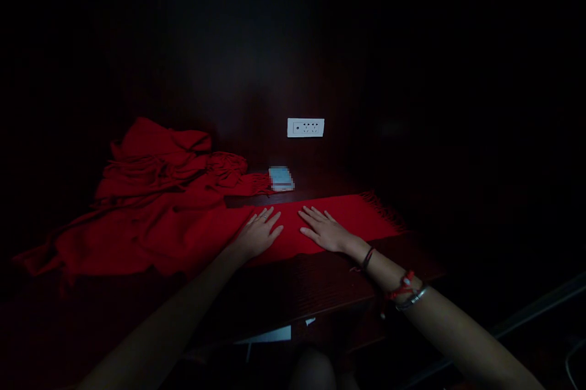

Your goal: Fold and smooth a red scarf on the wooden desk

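From the head camera, both hands lie flat, palms down, fingers spread and grasping nothing, on a red scarf stretched along a dark wooden table. The left hand and the right hand sit just beside each other on the flattened strip. The scarf's rest lies bunched to the left. A small blurred card rests behind it, below a white wall socket.
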Tool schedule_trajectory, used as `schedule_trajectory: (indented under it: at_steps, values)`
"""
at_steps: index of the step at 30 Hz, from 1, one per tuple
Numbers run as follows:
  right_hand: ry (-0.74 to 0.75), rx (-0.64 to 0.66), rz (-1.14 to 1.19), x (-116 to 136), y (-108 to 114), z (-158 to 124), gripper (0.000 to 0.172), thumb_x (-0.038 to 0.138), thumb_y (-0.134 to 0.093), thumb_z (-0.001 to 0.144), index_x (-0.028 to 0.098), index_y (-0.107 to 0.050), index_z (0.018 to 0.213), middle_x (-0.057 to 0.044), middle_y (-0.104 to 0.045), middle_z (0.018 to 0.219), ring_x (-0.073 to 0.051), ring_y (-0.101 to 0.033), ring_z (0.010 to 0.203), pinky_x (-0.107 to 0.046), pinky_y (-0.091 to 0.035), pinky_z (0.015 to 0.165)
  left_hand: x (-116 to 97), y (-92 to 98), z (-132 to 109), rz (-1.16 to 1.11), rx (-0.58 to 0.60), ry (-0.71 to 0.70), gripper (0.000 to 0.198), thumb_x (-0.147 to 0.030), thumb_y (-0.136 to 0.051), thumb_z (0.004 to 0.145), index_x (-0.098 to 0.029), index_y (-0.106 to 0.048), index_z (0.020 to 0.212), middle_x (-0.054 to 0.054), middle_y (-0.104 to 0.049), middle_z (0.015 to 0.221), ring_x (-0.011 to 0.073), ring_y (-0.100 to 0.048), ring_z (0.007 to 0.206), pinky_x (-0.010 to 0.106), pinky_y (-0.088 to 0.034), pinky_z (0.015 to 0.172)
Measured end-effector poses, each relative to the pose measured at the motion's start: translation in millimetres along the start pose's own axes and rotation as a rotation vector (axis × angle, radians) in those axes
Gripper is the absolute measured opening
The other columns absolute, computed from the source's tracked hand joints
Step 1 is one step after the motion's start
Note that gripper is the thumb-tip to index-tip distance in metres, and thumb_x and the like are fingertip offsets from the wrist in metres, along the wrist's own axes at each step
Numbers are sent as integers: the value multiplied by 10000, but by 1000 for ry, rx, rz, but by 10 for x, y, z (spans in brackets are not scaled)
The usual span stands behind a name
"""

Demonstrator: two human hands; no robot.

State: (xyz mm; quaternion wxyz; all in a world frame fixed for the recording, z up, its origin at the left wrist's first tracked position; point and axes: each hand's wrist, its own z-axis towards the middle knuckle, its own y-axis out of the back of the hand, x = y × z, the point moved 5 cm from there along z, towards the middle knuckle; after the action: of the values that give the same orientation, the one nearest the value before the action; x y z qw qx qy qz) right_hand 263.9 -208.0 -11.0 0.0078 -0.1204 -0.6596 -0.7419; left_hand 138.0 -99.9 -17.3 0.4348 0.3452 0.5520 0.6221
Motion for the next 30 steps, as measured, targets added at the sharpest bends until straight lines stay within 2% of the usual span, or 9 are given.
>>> schedule_trajectory:
  at_steps: [3, 6, 9, 12, 15, 17, 22, 25, 30]
  values:
    - [-21, 5, -36, -69, -21, -121, 588, 559, -125, 788, 242, -209, 1276, -35, -185, 1336, -195, -134, 1217, -431, -103, 976, 8, -23, -9, -3, 41, -19, 573, -507, -234, 798, -169, -259, 1260, 114, -213, 1318, 223, -175, 1203, 390, -161, 956]
    - [-85, -27, -75, -360, 36, -270, 557, 539, -149, 797, 251, -238, 1266, -28, -216, 1326, -185, -167, 1210, -414, -126, 977, 30, -49, -1, -12, 53, -22, 638, -573, -245, 762, -186, -234, 1268, 112, -178, 1328, 238, -166, 1204, 402, -157, 953]
    - [-151, -88, -90, -595, 98, -372, 540, 518, -193, 802, 231, -285, 1250, -43, -258, 1311, -195, -206, 1198, -413, -165, 968, 11, -20, 10, -4, 36, -26, 613, -546, -245, 778, -170, -252, 1262, 122, -182, 1327, 252, -168, 1202, 408, -175, 945]
    - [-152, -181, -65, -653, 153, -406, 515, 477, -237, 811, 174, -378, 1203, -84, -352, 1260, -203, -279, 1167, -406, -209, 956, -211, 102, -23, -1, -10, -261, 526, -476, -247, 814, -187, -274, 1252, 88, -205, 1327, 217, -160, 1207, 362, -185, 953]
    - [-75, -313, -1, -576, 258, -444, 443, 422, -282, 818, 157, -473, 1118, -94, -458, 1173, -192, -358, 1117, -381, -258, 938, -527, 211, -144, -12, -10, -585, 489, -465, -276, 815, -241, -258, 1250, 32, -234, 1323, 171, -181, 1201, 313, -189, 959]
    - [22, -378, 58, -478, 340, -497, 379, 385, -317, 818, 173, -512, 1065, -79, -515, 1103, -172, -415, 1064, -347, -305, 912, -652, 243, -212, -18, -5, -665, 472, -461, -290, 814, -257, -271, 1240, 24, -277, 1303, 164, -244, 1173, 304, -217, 945]
    - [242, -349, 153, -205, 424, -622, 275, 340, -419, 786, 185, -559, 964, -50, -586, 936, -137, -510, 897, -276, -386, 813, -680, 289, -303, 47, -31, -623, 363, -364, -316, 834, -291, -344, 1189, 8, -474, 1121, 151, -435, 995, 273, -339, 822]
    - [324, -273, 124, -54, 402, -648, 271, 340, -469, 757, 169, -564, 944, -53, -587, 905, -142, -508, 874, -273, -383, 798, -653, 333, -342, 68, -22, -594, 372, -258, -337, 827, -288, -325, 1197, 2, -488, 1098, 143, -464, 947, 246, -368, 759]
    - [382, -210, 12, 145, 362, -658, 270, 335, -461, 764, 156, -554, 944, -53, -579, 876, -142, -498, 851, -286, -355, 796, -659, 348, -365, 66, -2, -571, 376, -151, -346, 786, -227, -384, 1152, 27, -491, 1093, 142, -464, 955, 237, -360, 778]
